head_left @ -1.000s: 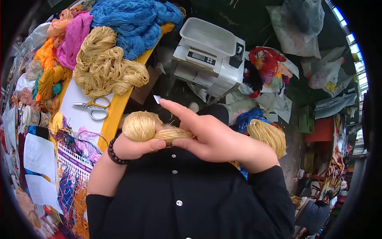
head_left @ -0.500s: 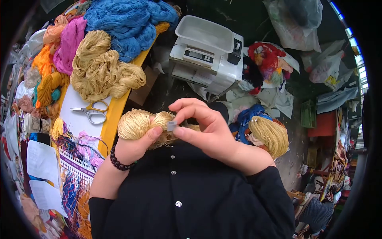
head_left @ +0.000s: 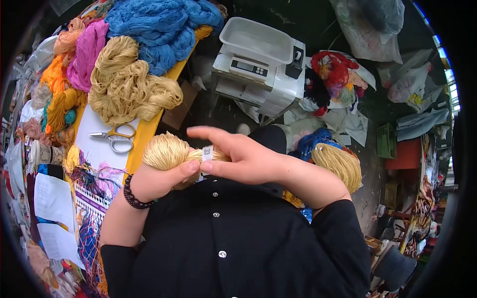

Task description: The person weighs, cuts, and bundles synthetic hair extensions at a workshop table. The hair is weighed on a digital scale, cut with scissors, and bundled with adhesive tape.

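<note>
A pale gold skein of silky thread (head_left: 165, 150) is held in front of my chest. My left hand (head_left: 158, 176) is closed around it, with the thumb pressed on its narrowed part. A small white label (head_left: 207, 153) with dark printing lies across that narrowed part. My right hand (head_left: 248, 158) has its thumb on the lower end of the label and its index finger stretched out above the thread. Its other fingers are hidden behind. To the left, scissors (head_left: 115, 137) with one yellow and one grey handle lie on a white sheet on the yellow-edged table (head_left: 141, 156).
Loose tan yarn (head_left: 129, 87) and blue yarn (head_left: 154, 30) are heaped on the table. Ahead, a scale with a white tray (head_left: 256, 40) sits on a white machine. More gold thread (head_left: 338, 166) is at my right. Plastic bags (head_left: 370, 39) hang at the upper right.
The label, earlier pinched edge-on in my right fingers, now lies across the skein with its printing visible. My right index finger has straightened and moved left. The skein has shifted slightly left.
</note>
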Tool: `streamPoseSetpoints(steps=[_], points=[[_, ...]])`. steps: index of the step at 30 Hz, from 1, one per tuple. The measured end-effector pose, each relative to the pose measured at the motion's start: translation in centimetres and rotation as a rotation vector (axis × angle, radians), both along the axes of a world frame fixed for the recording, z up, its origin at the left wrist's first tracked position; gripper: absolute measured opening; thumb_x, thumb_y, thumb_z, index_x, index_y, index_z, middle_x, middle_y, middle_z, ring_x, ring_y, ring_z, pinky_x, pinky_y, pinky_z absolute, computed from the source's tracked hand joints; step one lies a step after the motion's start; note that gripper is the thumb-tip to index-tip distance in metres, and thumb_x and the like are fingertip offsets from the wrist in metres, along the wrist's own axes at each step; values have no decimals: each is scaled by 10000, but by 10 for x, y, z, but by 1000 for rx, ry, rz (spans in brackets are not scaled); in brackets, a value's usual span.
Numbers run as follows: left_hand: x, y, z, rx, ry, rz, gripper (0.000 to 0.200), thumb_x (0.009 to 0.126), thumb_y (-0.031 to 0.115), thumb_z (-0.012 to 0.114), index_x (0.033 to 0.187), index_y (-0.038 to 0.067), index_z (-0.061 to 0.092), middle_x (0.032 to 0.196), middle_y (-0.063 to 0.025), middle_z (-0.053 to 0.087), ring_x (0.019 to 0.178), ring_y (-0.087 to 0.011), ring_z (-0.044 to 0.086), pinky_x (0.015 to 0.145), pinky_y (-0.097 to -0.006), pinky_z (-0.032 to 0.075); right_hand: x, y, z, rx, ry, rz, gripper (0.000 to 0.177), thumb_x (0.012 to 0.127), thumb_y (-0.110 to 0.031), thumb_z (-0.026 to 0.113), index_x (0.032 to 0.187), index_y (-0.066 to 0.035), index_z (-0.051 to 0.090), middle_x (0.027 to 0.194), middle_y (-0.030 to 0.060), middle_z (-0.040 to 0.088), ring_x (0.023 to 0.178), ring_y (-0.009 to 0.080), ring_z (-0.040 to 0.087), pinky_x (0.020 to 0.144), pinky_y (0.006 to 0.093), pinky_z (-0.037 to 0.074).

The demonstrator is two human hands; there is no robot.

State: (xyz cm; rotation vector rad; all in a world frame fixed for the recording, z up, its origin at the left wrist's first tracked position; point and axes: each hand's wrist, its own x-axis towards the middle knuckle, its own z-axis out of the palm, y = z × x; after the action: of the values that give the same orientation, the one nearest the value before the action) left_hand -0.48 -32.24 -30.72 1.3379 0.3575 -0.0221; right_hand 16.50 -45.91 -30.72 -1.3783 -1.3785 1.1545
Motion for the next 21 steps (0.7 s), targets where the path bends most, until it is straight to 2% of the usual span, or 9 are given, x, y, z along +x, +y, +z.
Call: streamPoseSetpoints(steps=[1,2,5,7,8,12,16,18,21], points=[[0,0,4,-1,1,2,209,879,253,633,846,52,588,667,38,527,596,-44,463,527,-205,383,-7,2,-4,149,-46,-24,485,907,-233,580,1311,-23,414,918,86,625,855,133,591,751,288,464],[-1,-1,9,58,16,3,218,883,262,627,826,57,579,650,38,518,569,-42,449,502,-201,362,-8,-3,-1,57,-54,-34,320,890,-222,598,1139,-29,544,795,98,606,728,212,606,665,317,470],[-3,3,11,51,58,-64,219,904,264,591,803,72,561,614,27,504,487,-42,408,434,-191,316,-15,-12,4,242,-561,-91,137,801,-152,635,860,-61,552,682,106,530,625,328,546,549,392,449],[-4,-4,12,-378,215,28,206,922,245,556,793,84,548,587,17,491,435,-40,366,394,-179,281,-20,-15,4,499,-734,-191,173,701,-119,656,824,-77,541,662,95,512,571,280,538,500,373,436],[-2,-7,10,-484,230,28,192,931,217,535,794,83,540,586,8,488,423,-36,350,385,-166,266,-19,-14,2,660,-847,-198,237,608,-120,656,825,-76,571,663,51,513,519,200,510,442,316,401],[-5,-9,-1,-626,125,36,113,897,142,578,851,39,587,647,-13,536,475,-48,419,432,-177,333,-14,-19,5,876,-1185,-228,358,596,-151,655,938,-45,652,698,-15,524,510,102,445,430,237,351],[-8,-26,-1,-119,-52,219,84,873,93,596,907,18,615,769,-27,595,670,-80,538,603,-217,437,-17,-22,1,867,-1211,-262,368,664,-158,670,1010,-38,645,709,0,549,509,116,456,439,245,367],[-8,-30,0,340,-216,289,83,885,81,573,917,17,614,855,-30,615,787,-98,570,699,-243,459,-19,-18,-4,796,-929,-339,369,735,-161,678,1076,-31,627,725,20,577,524,143,489,454,259,390],[-4,-27,-8,666,-327,261,72,884,76,551,904,37,608,838,-53,610,748,-163,574,683,-291,457,-23,-14,-8,674,-677,-376,323,765,-191,700,1036,-38,617,719,43,577,596,196,558,520,300,443]])
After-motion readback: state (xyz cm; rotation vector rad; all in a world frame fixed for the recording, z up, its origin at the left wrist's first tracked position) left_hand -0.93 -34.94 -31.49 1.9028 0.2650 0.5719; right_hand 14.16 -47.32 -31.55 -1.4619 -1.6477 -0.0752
